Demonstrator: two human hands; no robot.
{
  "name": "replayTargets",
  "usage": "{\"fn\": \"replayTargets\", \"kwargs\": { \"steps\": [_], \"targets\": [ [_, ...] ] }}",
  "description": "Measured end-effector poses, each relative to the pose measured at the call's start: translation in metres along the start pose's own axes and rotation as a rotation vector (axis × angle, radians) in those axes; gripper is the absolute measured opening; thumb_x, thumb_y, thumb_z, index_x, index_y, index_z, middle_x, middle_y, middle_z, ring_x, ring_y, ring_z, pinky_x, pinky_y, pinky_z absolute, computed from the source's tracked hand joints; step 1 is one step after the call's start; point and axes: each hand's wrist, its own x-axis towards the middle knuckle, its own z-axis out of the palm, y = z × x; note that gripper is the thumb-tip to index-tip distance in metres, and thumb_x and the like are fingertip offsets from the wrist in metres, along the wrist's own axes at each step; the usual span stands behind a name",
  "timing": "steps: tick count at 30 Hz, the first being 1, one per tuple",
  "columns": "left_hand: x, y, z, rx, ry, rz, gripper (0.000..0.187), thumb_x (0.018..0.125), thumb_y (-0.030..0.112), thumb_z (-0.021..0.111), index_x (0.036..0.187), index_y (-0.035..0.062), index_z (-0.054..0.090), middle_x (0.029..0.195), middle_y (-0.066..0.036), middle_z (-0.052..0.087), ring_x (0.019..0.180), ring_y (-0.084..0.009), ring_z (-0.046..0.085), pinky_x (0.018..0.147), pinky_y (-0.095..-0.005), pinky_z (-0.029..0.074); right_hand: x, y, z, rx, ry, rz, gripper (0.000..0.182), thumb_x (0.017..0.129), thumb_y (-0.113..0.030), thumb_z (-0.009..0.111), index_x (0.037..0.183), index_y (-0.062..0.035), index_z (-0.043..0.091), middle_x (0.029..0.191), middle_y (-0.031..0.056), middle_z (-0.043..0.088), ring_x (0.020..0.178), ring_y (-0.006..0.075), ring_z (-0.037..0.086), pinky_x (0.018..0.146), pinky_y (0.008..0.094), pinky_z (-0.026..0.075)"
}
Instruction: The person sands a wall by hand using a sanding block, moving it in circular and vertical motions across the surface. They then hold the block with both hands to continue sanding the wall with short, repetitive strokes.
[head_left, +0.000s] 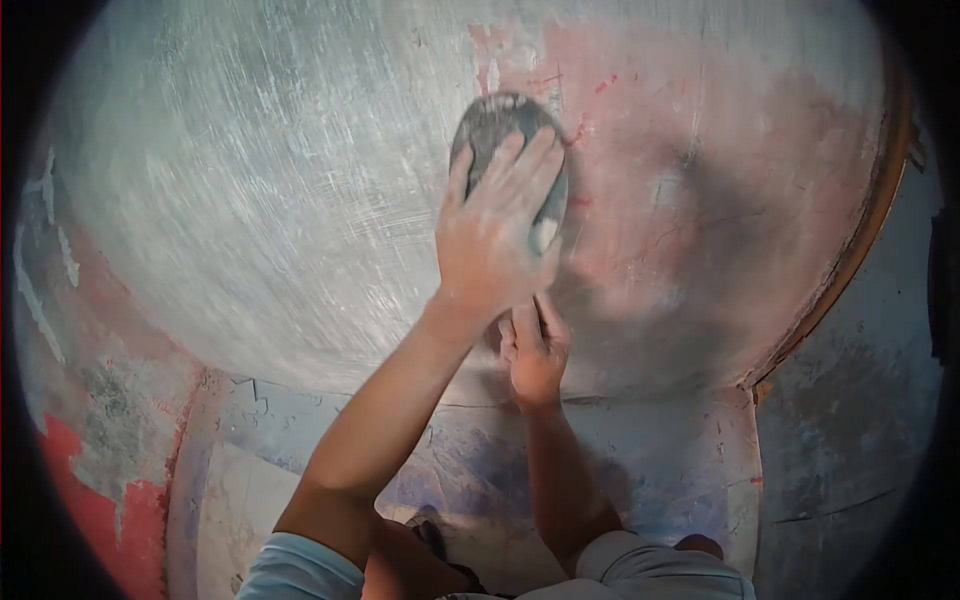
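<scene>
Lt-blue sleeve (303, 568) sits closest, btm L, w/ a bare forearm running up from it to the L hand (488, 228). Oval pad (487, 118), dark grey, is up near the middle of the view, against the big curved surface (280, 200), about where scuffed grey meets the reddish patch (640, 110). Risks, my guess: pad's rigid or not, can't tell; if rigid, uneven push on that curve could tip it & dig an edge in. Weight looks prob. biased to the heel of the palm, so the top edge might lift, or the whole pad skid if the dusty-looking fingers lose purchase. Fingertips lie close to the pad's rim, so a slip could scrape them on the surface. Too far R & it could snag the brown rim (885, 200); too low, the seam (480, 403) at the btm edge. R hand (540, 362) is just under the L wrist, so a quick downward slip could knock the two together. Hands now: L hand is spread, fingers fairly straight & a bit apart, draped over the pad, palm down, holding it to the surface. R hand is part-curled, fingers pointing up; can't tell if it's gripping anything, or if its fingertips touch the L hand or the surface, b/c they overlap in this view.
</scene>
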Motion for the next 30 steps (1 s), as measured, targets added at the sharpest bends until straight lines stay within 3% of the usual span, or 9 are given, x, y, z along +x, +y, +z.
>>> {"fn": "replayTargets", "kwargs": {
  "steps": [4, 10, 11, 20, 26, 30],
  "targets": [
    [-0.036, 0.009, 0.010, -0.010, -0.033, -0.042, 0.075, 0.071, 0.012, 0.072, 0.146, 0.0116, 0.064, 0.156, -0.006, 0.058, 0.145, -0.0290, 0.055, 0.124, -0.0543, 0.032, -0.021, 0.016, -0.029, -0.058, -0.029, 0.077, 0.030, 0.108, -0.012, 0.062, 0.134, 0.0034, 0.067, 0.081, -0.0060, 0.055, 0.062, 0.0023, 0.044, 0.050, 0.0215, 0.030],
    [0.043, -0.011, -0.013, -0.012, 0.069, 0.066, 0.073, 0.072, 0.012, 0.072, 0.144, 0.0122, 0.065, 0.154, -0.006, 0.060, 0.143, -0.0302, 0.056, 0.123, -0.0553, 0.034, 0.014, -0.047, 0.033, -0.189, -0.004, 0.067, 0.038, 0.109, -0.021, 0.061, 0.139, 0.0033, 0.065, 0.071, -0.0050, 0.052, 0.056, 0.0026, 0.042, 0.048, 0.0226, 0.029],
    [0.050, -0.009, -0.015, 0.014, 0.055, 0.044, 0.073, 0.072, 0.012, 0.072, 0.145, 0.0122, 0.064, 0.154, -0.006, 0.060, 0.143, -0.0305, 0.055, 0.123, -0.0551, 0.034, 0.019, -0.050, 0.038, -0.085, -0.023, 0.039, 0.040, 0.109, -0.022, 0.062, 0.140, 0.0027, 0.065, 0.066, -0.0054, 0.048, 0.055, 0.0021, 0.041, 0.047, 0.0230, 0.029],
    [-0.014, 0.000, 0.006, -0.028, 0.006, -0.011, 0.072, 0.073, 0.011, 0.071, 0.144, 0.0114, 0.065, 0.156, -0.005, 0.059, 0.145, -0.0284, 0.054, 0.126, -0.0547, 0.029, -0.001, 0.005, -0.013, -0.089, -0.039, -0.004, 0.036, 0.110, -0.021, 0.060, 0.138, 0.0005, 0.067, 0.069, -0.0045, 0.051, 0.055, 0.0012, 0.040, 0.047, 0.0208, 0.030],
    [0.060, -0.010, -0.011, -0.009, 0.127, 0.026, 0.068, 0.075, 0.011, 0.071, 0.143, 0.0100, 0.065, 0.153, -0.007, 0.061, 0.143, -0.0308, 0.056, 0.124, -0.0527, 0.034, 0.033, -0.069, 0.039, -0.157, -0.064, 0.069, 0.040, 0.108, -0.027, 0.060, 0.138, -0.0007, 0.067, 0.066, -0.0045, 0.049, 0.051, 0.0024, 0.038, 0.045, 0.0224, 0.029],
    [0.041, -0.010, -0.003, -0.015, 0.126, 0.016, 0.072, 0.073, 0.012, 0.074, 0.145, 0.0132, 0.065, 0.154, -0.005, 0.061, 0.144, -0.0293, 0.055, 0.125, -0.0527, 0.032, 0.021, -0.050, 0.021, -0.185, -0.063, 0.068, 0.046, 0.109, -0.028, 0.060, 0.145, 0.0008, 0.062, 0.065, -0.0041, 0.048, 0.050, 0.0020, 0.036, 0.043, 0.0226, 0.029]
  ]
}}
